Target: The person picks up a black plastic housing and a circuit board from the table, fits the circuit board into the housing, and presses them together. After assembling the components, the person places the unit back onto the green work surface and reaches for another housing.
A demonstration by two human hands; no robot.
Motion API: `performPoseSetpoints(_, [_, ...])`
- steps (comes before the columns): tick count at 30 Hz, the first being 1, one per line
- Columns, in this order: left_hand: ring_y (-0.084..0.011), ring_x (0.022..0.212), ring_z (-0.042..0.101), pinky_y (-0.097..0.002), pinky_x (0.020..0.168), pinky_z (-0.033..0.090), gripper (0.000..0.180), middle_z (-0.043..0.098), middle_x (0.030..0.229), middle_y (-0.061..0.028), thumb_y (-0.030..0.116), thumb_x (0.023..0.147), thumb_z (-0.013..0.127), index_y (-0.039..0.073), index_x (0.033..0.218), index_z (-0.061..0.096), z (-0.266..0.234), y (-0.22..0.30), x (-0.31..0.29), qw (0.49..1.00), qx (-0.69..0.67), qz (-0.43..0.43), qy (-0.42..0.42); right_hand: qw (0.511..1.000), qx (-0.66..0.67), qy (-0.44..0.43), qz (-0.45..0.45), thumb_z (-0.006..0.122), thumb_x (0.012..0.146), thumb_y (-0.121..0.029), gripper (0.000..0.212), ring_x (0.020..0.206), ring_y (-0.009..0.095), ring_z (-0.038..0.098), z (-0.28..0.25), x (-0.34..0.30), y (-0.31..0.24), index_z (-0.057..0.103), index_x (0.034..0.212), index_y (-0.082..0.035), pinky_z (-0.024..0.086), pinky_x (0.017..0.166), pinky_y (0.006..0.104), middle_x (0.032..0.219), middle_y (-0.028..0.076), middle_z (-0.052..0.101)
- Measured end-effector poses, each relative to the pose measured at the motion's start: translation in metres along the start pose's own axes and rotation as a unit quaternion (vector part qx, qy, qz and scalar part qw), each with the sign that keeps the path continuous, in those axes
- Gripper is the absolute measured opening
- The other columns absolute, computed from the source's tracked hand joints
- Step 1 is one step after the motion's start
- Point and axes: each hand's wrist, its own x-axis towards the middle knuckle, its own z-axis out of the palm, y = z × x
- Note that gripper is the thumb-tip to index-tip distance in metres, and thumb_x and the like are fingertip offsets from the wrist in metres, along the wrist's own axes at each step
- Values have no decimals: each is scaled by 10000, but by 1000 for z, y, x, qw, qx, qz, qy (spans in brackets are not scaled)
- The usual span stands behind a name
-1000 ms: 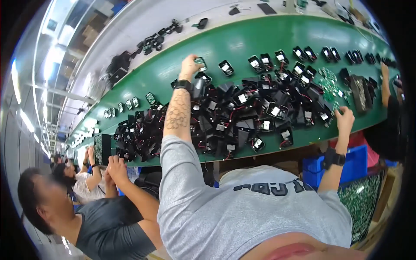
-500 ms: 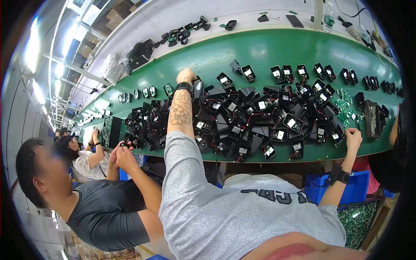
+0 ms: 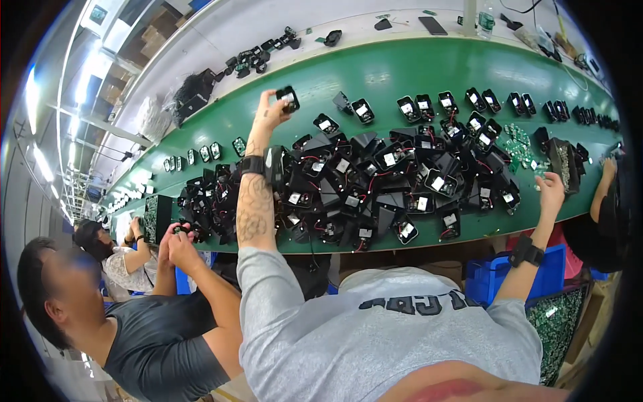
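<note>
Raised over the far left part of the green bench, my left hand (image 3: 269,112) grips a small open black plastic housing (image 3: 288,98) with a white patch inside. A large heap of similar black housings (image 3: 375,167), with red wires and white patches, lies below and right of that hand. On the right, my right hand (image 3: 551,192) is above the bench edge with its fingers curled together; whether anything small is between them cannot be made out. Close beyond it lies a pile of small green circuit boards (image 3: 516,144).
More housings (image 3: 482,100) stand in a row along the bench (image 3: 395,70). A co-worker (image 3: 154,315) sits close on my left. A blue crate (image 3: 546,281) and a container of green boards (image 3: 562,328) are below the right edge. The back shelf holds a bottle (image 3: 486,23).
My left hand has turned and lifted, showing the housing in its grip. My right hand has shifted slightly, fingers still curled. The whole view has moved a little.
</note>
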Motion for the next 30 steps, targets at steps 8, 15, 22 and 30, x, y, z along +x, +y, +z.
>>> performPoseSetpoints(8, [-102, 523, 544, -212, 434, 440, 405, 593, 862, -71, 3, 858, 534, 61, 1257, 490, 112, 129, -219, 976, -152, 151, -43, 813, 528, -239, -61, 667, 828, -143, 405, 729, 107, 600, 22, -112, -156, 519, 1191, -43, 472, 586, 198, 931, 65, 615])
performPoseSetpoints(15, [-49, 481, 527, -193, 424, 402, 418, 581, 743, -7, -54, 829, 533, 77, 1225, 550, 170, 74, -251, 995, -47, 89, -18, 684, 555, -474, 7, 682, 735, 30, 270, 628, 134, 634, 62, -185, -217, 536, 958, -17, 541, 539, 243, 808, 49, 621])
performPoseSetpoints(22, [-59, 499, 550, -207, 430, 426, 411, 591, 849, -47, -36, 814, 546, 67, 1212, 554, 176, 73, -255, 994, -63, 74, -52, 718, 510, -474, 10, 675, 715, 105, 296, 705, 163, 670, 58, -184, -219, 532, 947, -10, 552, 570, 239, 845, 82, 645])
performPoseSetpoints(30, [-69, 521, 565, -221, 436, 440, 402, 590, 926, -82, -24, 812, 551, 54, 1206, 550, 178, 70, -256, 995, -60, 58, -61, 726, 477, -495, 11, 674, 730, 94, 288, 705, 156, 667, 56, -184, -219, 529, 955, -15, 545, 560, 232, 858, 84, 647])
